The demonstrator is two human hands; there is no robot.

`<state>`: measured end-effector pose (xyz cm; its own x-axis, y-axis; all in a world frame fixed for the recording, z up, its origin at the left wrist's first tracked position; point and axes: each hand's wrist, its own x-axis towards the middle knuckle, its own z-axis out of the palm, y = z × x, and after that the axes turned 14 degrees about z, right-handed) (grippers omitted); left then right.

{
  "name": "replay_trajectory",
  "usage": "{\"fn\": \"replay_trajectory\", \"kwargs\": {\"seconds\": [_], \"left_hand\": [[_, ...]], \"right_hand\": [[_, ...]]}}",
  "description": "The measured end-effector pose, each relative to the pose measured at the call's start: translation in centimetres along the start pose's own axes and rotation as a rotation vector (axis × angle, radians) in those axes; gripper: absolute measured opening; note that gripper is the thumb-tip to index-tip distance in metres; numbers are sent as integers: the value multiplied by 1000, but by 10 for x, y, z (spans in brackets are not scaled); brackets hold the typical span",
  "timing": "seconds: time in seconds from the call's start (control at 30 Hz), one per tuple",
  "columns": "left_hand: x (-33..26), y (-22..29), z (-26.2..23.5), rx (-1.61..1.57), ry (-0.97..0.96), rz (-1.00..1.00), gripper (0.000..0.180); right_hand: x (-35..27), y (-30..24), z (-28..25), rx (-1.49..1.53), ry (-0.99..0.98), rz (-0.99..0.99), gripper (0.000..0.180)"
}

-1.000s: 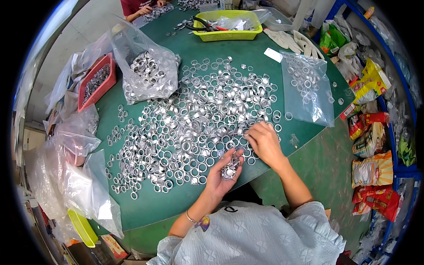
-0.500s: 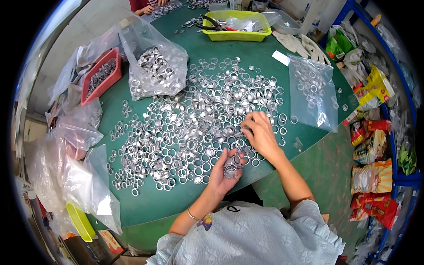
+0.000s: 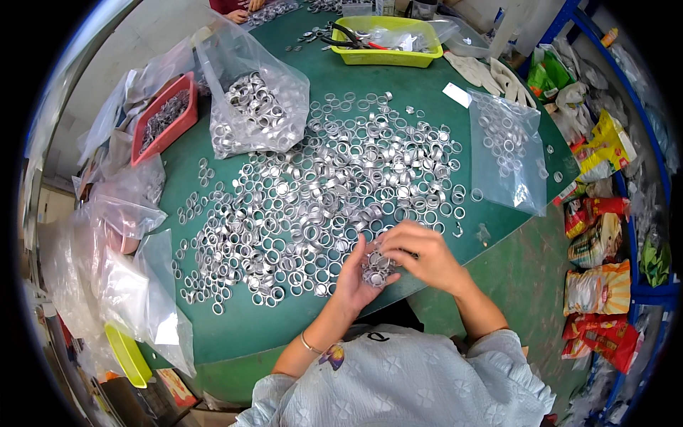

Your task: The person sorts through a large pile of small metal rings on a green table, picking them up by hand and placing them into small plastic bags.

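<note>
Many silvery metal rings (image 3: 313,206) lie spread and heaped over the green table (image 3: 235,334). At the near edge of the heap, my left hand (image 3: 353,281) is cupped around a small pile of rings (image 3: 377,269). My right hand (image 3: 423,256) reaches over that pile, its fingers bent and pressed together at the left hand's fingertips. Whatever those fingers pinch is too small or hidden to make out. A clear plastic bag (image 3: 284,135) full of rings stands behind the heap to the left. Flat on the right lies another clear bag (image 3: 523,188) with some rings in it.
A red basket (image 3: 191,114) of small metal parts sits at the left among loose plastic bags (image 3: 135,292). At the back are a yellow tray (image 3: 384,60) with pliers (image 3: 348,37) and white gloves (image 3: 501,78). Another person's hands (image 3: 245,13) work at the far edge.
My right hand has moved from the ring heap toward me and left, to the pile in my left hand. The left hand stays nearly in place, still cupping its rings.
</note>
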<state>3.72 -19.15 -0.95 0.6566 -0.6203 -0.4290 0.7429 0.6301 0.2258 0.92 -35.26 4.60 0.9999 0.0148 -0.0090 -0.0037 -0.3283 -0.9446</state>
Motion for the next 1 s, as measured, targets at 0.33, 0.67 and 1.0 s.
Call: {"fn": "replay_trajectory", "kwargs": {"seconds": [0.33, 0.67, 1.0], "left_hand": [[1, -1, -10, -102, -90, 22, 17], [-8, 2, -12, -3, -54, 65, 18], [3, 16, -17, -201, 12, 73, 35]], "right_hand": [[63, 22, 2, -356, 310, -112, 13], [108, 40, 13, -548, 382, -130, 13], [80, 8, 0, -51, -54, 158, 15]]}}
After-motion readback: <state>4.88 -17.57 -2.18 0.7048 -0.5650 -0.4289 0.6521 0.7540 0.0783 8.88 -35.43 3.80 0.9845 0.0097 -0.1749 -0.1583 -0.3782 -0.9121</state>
